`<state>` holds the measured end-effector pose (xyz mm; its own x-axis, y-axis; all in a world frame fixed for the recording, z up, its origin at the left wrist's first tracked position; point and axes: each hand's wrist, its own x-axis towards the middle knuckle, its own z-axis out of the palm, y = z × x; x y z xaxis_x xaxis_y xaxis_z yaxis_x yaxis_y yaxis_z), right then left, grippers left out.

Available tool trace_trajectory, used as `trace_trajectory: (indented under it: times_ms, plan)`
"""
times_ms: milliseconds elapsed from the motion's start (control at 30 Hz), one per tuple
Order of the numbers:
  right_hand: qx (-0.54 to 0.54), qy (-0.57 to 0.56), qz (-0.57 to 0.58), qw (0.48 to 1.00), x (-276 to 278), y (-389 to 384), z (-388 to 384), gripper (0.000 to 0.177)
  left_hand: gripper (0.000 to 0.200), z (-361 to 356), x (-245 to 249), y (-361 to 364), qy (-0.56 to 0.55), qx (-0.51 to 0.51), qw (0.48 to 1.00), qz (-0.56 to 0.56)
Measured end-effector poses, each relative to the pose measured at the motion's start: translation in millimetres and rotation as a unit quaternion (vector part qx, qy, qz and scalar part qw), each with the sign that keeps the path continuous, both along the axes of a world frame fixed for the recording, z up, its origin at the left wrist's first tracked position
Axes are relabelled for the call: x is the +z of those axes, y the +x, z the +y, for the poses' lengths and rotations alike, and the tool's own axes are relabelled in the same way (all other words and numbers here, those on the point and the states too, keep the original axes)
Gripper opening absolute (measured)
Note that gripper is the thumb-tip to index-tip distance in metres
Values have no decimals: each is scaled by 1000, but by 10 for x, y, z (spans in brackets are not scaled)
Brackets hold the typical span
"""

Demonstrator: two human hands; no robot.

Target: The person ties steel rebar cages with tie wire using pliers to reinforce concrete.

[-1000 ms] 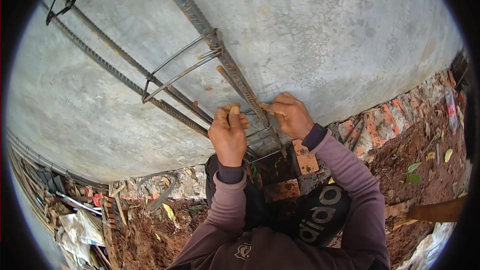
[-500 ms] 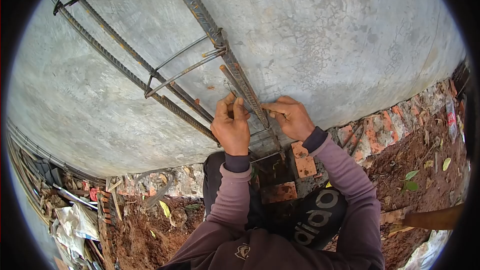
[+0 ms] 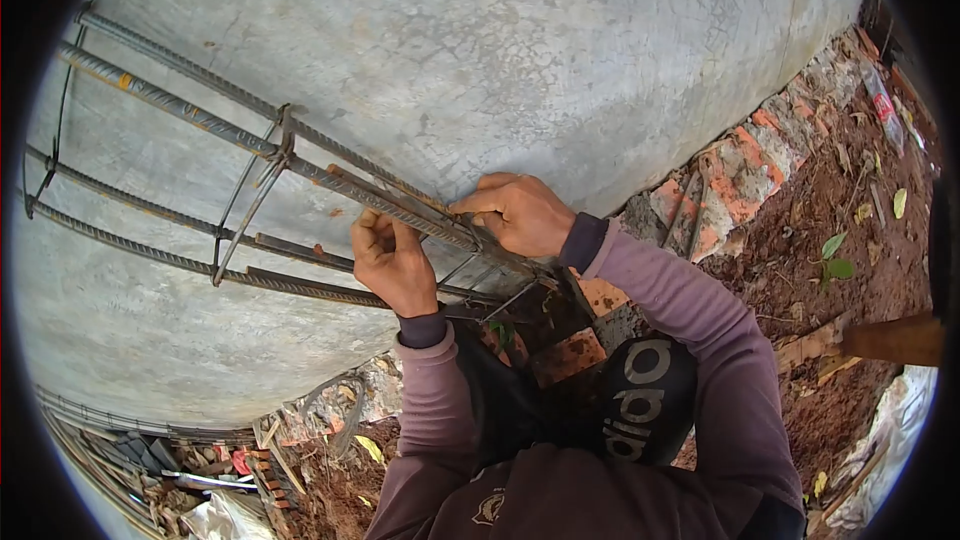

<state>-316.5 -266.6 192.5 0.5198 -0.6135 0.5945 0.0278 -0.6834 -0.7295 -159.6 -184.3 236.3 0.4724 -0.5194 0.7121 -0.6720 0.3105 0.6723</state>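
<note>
A cage of ribbed steel rebar (image 3: pixel 165 100) leans along the grey wall, with bent stirrups (image 3: pixel 250 210) joining its long bars. My left hand (image 3: pixel 397 265) is closed in a pinch just below the upper pair of bars, near their lower end. What its fingertips hold is too small to make out. On the wall side of the same bars is my right hand (image 3: pixel 520 215), thumb and forefinger pressed in against the steel. Anything between those fingers is hidden. Shorter rebar pieces (image 3: pixel 345 180) lie alongside the long bars there.
The concrete wall (image 3: pixel 560 50) rises behind the cage. Broken brick footing (image 3: pixel 740 165) runs along its base, with red soil (image 3: pixel 800 270) beside it. Bricks (image 3: pixel 568 356) surround a dark hole at the cage's foot. A wooden piece (image 3: pixel 890 340) juts in at right; rubble lies lower left.
The view has turned, so the rebar now slopes more nearly level across it. Both hands stay at the lower end of the bars, and the left fingers have shifted slightly along them.
</note>
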Motion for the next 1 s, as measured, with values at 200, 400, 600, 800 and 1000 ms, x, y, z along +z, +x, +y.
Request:
trace_trajectory:
  times_ms: [200,400,600,800,1000]
  plan:
    - [-11,-14,0,1000,-1,-3,6,34,12,-66,38,36,-14,46,976,-214]
    - [-3,11,-14,1000,-30,19,1,30,14,-66,89,126,6,-30,980,-196]
    - [-14,-23,-20,999,-51,35,-2,53,14,78,111,-10,81,-39,987,-133]
    - [-44,-89,53,994,161,-59,108,89,16,5,115,-15,81,-123,987,58]
    - [-54,-161,137,976,239,-55,121,95,13,-7,67,182,143,-194,959,147]
